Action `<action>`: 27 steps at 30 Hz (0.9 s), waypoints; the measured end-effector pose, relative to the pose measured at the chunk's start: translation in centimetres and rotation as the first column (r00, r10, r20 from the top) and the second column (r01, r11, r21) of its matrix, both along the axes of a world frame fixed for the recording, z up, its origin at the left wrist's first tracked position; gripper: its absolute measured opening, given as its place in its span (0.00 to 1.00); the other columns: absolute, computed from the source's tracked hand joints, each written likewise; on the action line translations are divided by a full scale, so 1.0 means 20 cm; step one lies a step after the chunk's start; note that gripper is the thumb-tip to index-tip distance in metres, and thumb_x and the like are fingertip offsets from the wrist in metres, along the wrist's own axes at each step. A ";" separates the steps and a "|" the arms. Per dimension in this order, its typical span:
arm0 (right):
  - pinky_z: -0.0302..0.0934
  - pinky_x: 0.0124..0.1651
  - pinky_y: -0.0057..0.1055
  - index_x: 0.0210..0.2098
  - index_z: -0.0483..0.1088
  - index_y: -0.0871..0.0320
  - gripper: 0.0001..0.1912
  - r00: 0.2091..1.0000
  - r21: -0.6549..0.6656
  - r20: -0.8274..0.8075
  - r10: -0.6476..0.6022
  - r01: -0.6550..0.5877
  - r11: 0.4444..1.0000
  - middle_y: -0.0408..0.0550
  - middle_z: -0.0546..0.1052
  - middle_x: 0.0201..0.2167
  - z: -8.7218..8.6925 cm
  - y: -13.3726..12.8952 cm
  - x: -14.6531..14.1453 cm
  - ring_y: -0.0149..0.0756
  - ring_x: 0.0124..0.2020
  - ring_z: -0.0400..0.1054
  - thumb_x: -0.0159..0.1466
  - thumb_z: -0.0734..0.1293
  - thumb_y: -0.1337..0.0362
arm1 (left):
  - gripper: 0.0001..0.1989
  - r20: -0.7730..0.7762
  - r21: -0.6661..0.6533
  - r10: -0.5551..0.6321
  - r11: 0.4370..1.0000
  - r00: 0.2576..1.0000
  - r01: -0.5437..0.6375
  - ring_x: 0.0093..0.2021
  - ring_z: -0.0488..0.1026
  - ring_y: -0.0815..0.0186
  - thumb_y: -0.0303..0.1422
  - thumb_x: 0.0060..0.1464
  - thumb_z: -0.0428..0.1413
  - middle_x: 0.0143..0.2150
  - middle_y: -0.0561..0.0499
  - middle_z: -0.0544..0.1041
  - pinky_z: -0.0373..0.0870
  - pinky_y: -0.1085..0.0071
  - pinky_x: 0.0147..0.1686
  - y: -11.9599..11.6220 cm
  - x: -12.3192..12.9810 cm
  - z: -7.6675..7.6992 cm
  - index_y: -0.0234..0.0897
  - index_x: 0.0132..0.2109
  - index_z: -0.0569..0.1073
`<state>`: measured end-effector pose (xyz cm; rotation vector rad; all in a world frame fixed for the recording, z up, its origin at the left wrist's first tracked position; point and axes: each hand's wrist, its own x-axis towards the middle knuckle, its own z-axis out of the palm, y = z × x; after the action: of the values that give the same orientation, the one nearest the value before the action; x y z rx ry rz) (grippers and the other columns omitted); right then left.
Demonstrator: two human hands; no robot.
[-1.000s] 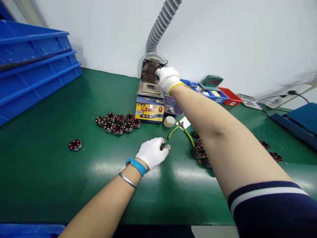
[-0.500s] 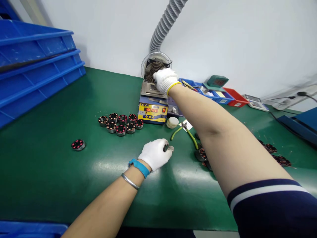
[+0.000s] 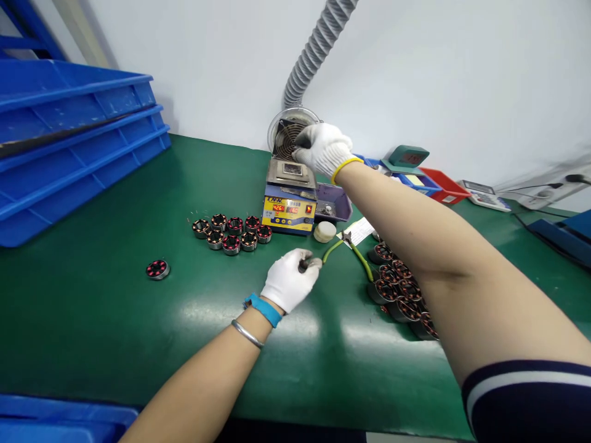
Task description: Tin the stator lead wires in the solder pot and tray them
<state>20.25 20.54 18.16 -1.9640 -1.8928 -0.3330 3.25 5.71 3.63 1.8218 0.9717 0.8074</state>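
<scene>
My right hand (image 3: 321, 147), in a white glove with dark fingertips, is raised above a yellow and blue solder pot (image 3: 289, 212). Its fingers are closed together; whatever they hold, if anything, is hidden. The pot's square bath (image 3: 292, 168) shows below the hand. My left hand (image 3: 292, 280), also gloved, rests low over the green table with fingers curled and a gap between thumb and fingertips. I see nothing held in it. Its fingertips are close to the green-handled cutters (image 3: 348, 239). Several wound motor stators (image 3: 231, 245) sit left of the pot, and one stator (image 3: 157, 269) lies apart.
Taller wound stators (image 3: 385, 290) stand in a group by my right forearm. A round pale pad (image 3: 324, 231) and a purple tray (image 3: 339, 200) sit beside the pot. Behind it is a fan (image 3: 287, 138) with a duct hose (image 3: 318, 46). Blue crates (image 3: 83, 147) are stacked left.
My right hand has lifted away from the pot's bath, uncovering it. My left hand's thumb and fingers have drawn closer together. The view has shifted slightly, showing more stators on the right.
</scene>
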 end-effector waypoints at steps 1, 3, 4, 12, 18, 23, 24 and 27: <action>0.62 0.49 0.50 0.42 0.75 0.60 0.14 0.998 -0.006 -0.064 0.008 -0.009 1.000 0.49 0.74 0.35 0.01 -0.06 -0.04 0.50 0.46 0.70 0.59 0.68 0.60 | 0.12 0.111 -0.054 0.070 0.996 0.991 -0.064 0.38 0.75 0.64 0.37 0.53 0.58 0.39 0.46 0.79 0.71 0.69 0.41 0.01 0.00 0.00 0.35 0.43 0.75; 0.65 0.48 0.46 0.40 0.76 0.58 0.13 0.981 -0.040 -0.188 0.037 -0.045 0.998 0.46 0.75 0.33 0.00 -0.18 -0.11 0.47 0.43 0.71 0.57 0.70 0.61 | 0.15 0.310 -0.195 0.215 0.968 0.926 -0.159 0.34 0.74 0.67 0.36 0.51 0.59 0.36 0.46 0.79 0.71 0.71 0.38 0.04 0.01 0.00 0.32 0.44 0.74; 0.65 0.47 0.45 0.39 0.77 0.58 0.12 0.967 -0.049 -0.247 0.066 -0.081 0.995 0.46 0.75 0.31 -0.01 -0.23 -0.14 0.46 0.41 0.71 0.56 0.71 0.61 | 0.17 0.389 -0.271 0.286 0.944 0.876 -0.187 0.32 0.74 0.68 0.35 0.50 0.60 0.35 0.46 0.78 0.71 0.72 0.36 0.06 0.01 0.01 0.31 0.46 0.73; 0.68 0.46 0.43 0.53 0.71 0.53 0.27 0.869 -0.117 -0.483 0.113 -0.191 0.975 0.47 0.78 0.40 -0.31 -0.48 -0.27 0.46 0.42 0.73 0.55 0.71 0.54 | 0.18 0.602 -0.556 0.545 0.811 0.584 -0.183 0.37 0.76 0.67 0.30 0.43 0.64 0.40 0.46 0.79 0.73 0.71 0.38 0.13 0.02 0.05 0.30 0.44 0.76; 0.70 0.34 0.31 0.46 0.76 0.52 0.18 0.779 -0.283 -0.624 0.066 -0.304 0.909 0.43 0.78 0.35 -0.38 -0.57 -0.24 0.39 0.33 0.74 0.59 0.67 0.51 | 0.19 0.599 -0.565 0.536 0.809 0.594 -0.161 0.32 0.75 0.66 0.37 0.39 0.65 0.34 0.48 0.79 0.72 0.71 0.33 0.12 0.01 0.01 0.29 0.40 0.78; 0.65 0.21 0.24 0.24 0.72 0.58 0.18 0.610 -0.378 -0.781 -0.132 -0.293 0.878 0.44 0.75 0.20 -0.28 -0.60 -0.22 0.32 0.20 0.69 0.56 0.71 0.49 | 0.23 0.611 -0.535 0.472 0.838 0.636 -0.107 0.24 0.73 0.69 0.38 0.37 0.65 0.32 0.49 0.78 0.71 0.73 0.24 0.11 0.01 -0.01 0.30 0.42 0.77; 0.64 0.20 0.23 0.23 0.71 0.58 0.18 0.579 -0.392 -0.799 -0.163 -0.294 0.872 0.45 0.74 0.19 -0.27 -0.60 -0.22 0.31 0.20 0.68 0.54 0.73 0.50 | 0.23 0.611 -0.529 0.458 0.843 0.645 -0.098 0.24 0.73 0.68 0.39 0.37 0.64 0.32 0.49 0.78 0.71 0.72 0.24 0.11 0.01 -0.01 0.30 0.42 0.76; 0.64 0.19 0.22 0.21 0.69 0.58 0.17 0.475 -0.411 -0.847 -0.239 -0.299 0.861 0.45 0.73 0.18 -0.27 -0.60 -0.22 0.30 0.19 0.67 0.51 0.77 0.55 | 0.23 0.610 -0.510 0.429 0.856 0.666 -0.084 0.24 0.74 0.67 0.40 0.38 0.64 0.33 0.48 0.78 0.72 0.71 0.24 0.10 0.00 -0.01 0.30 0.41 0.76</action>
<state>15.81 8.56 12.85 -1.7658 -1.3020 1.1623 3.32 7.80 3.46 0.8320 0.8063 1.2321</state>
